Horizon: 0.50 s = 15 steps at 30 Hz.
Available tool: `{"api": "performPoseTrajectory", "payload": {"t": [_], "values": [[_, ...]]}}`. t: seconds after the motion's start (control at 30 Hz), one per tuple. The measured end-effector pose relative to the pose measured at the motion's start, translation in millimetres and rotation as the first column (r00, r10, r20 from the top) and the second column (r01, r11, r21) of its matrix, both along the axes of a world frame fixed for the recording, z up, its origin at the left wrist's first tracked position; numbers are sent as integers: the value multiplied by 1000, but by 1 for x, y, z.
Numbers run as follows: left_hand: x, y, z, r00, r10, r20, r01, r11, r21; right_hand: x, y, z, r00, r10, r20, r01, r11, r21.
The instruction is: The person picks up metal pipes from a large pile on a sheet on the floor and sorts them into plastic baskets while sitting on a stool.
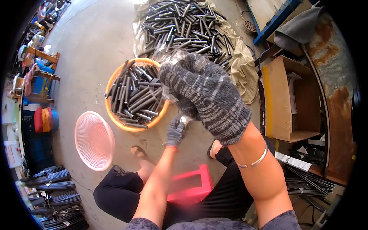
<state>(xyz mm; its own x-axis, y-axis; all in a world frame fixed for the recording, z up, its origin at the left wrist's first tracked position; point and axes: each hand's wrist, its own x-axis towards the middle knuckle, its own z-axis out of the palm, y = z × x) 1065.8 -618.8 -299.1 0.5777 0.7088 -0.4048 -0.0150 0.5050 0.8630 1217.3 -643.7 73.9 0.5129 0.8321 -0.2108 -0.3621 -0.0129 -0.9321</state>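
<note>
Both my hands wear grey knit gloves. My right hand, large and close to the camera, is closed on a crumpled clear plastic bag, whose thin film spreads out toward the basket. Lower and to its left, my left hand pinches a whitish, bunched bit that looks like the same plastic. Just left of my hands stands an orange basket filled with short dark metal tubes. The right glove hides part of the bag and its contents, if any.
A big heap of similar tubes lies on a tan sheet ahead. A pink basket stands at left, a red stool below my arms. An open cardboard box is at right; bundled rods lie lower left.
</note>
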Motion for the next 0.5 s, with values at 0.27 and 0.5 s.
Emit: {"api": "performPoseTrajectory", "payload": {"t": [0.27,0.5], "values": [[-8,62,256,979,-18,203,-81,881,466,12,17,-50,901,-57,431,-48,972,230],[-55,60,333,957,-288,29,190,699,689,-59,12,-26,693,337,637,-535,833,141]]}}
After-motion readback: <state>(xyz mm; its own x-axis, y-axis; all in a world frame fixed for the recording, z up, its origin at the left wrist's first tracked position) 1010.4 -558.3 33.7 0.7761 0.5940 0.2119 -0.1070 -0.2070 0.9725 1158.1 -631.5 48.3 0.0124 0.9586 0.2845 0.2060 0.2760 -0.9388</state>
